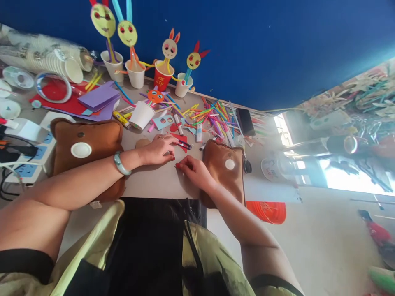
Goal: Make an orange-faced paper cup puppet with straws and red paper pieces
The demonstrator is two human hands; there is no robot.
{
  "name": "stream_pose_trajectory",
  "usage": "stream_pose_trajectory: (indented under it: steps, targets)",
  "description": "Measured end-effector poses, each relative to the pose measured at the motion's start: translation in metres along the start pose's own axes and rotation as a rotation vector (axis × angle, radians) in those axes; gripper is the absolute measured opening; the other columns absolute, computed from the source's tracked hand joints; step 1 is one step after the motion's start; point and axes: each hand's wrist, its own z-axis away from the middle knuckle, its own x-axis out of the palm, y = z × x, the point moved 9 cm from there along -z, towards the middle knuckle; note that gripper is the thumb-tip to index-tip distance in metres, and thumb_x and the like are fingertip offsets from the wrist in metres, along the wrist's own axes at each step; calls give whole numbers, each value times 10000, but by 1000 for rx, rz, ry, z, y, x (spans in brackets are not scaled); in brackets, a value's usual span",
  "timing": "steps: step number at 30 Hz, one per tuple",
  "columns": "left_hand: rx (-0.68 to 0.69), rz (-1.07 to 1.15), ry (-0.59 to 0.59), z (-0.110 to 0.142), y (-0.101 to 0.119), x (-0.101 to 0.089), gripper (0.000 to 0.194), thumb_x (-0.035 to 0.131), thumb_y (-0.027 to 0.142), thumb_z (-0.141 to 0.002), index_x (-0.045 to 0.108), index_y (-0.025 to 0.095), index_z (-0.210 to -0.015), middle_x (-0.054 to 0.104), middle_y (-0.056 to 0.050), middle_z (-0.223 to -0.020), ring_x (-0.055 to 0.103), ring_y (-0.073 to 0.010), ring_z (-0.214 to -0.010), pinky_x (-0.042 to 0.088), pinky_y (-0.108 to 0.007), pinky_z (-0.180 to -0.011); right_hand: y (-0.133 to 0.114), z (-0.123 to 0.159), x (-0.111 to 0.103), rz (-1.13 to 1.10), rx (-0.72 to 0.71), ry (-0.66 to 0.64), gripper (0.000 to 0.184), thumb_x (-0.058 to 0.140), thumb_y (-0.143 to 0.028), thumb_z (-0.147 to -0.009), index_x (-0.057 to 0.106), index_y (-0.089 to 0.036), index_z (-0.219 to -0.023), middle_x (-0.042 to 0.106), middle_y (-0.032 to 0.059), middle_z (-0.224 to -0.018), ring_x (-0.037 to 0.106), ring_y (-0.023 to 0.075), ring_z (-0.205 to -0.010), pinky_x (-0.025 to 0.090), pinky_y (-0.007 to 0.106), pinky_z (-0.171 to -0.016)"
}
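Note:
My left hand [159, 150] rests on the grey table [154, 181] with its fingers curled under and a pale green bangle [120, 163] on the wrist. Its fingertips lie beside a red paper scrap [180, 137] and dark scissors [185, 144]. A tan round piece [142, 143] shows just behind the hand. My right hand [194, 172] lies close by, fingertips pinched together at a small red spot. I cannot tell whether that spot is paper or a nail. The two hands almost touch.
Two brown pouches [89, 144] [226, 164] flank my hands. Behind them lie several coloured straws [212, 115], a tipped white cup [142, 115], a phone [246, 121] and purple and red paper [98, 96]. Cups holding paper rabbit figures [135, 74] stand along the blue wall. A power strip [27, 158] sits left.

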Motion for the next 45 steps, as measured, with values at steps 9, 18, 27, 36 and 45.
stream_pose_trajectory:
  steps: [9,18,27,36,45]
  targets:
    - [9,-82,-40,2,7,5,188,651,297,-841,754,198,-719,567,-100,-1414,402,-343,-1407,311,-561,-1131,4,1,-4,150,-27,202,121,628,-249,-831,662,-199,-727,658,-12,-676,518,126,-610,375,259,-645]
    - [21,-41,36,2,1,5,143,644,243,-834,779,223,-790,609,-84,-1357,480,-305,-1337,338,-531,-1134,1,12,-15,232,-243,424,159,567,-283,-928,674,-197,-848,652,27,-745,559,159,-652,418,289,-641]
    - [17,-95,75,2,1,1,134,628,231,-839,749,201,-791,640,-79,-1313,497,-309,-1319,362,-511,-1099,-32,26,23,882,-665,352,321,437,-183,-1034,686,-166,-832,568,34,-713,430,149,-611,306,332,-687]
    - [50,-209,162,2,18,-28,263,477,56,-812,708,181,-829,743,-51,-920,647,-231,-959,418,-421,-942,-31,25,25,911,-636,296,324,388,-128,-1025,668,-161,-865,526,28,-720,392,150,-608,283,336,-676]
    - [227,-547,-14,37,57,8,234,511,97,-883,681,172,-741,671,-81,-786,598,-251,-860,387,-430,-837,-32,33,25,907,-644,204,266,431,-175,-1028,684,-147,-949,562,43,-784,433,147,-629,299,344,-680]
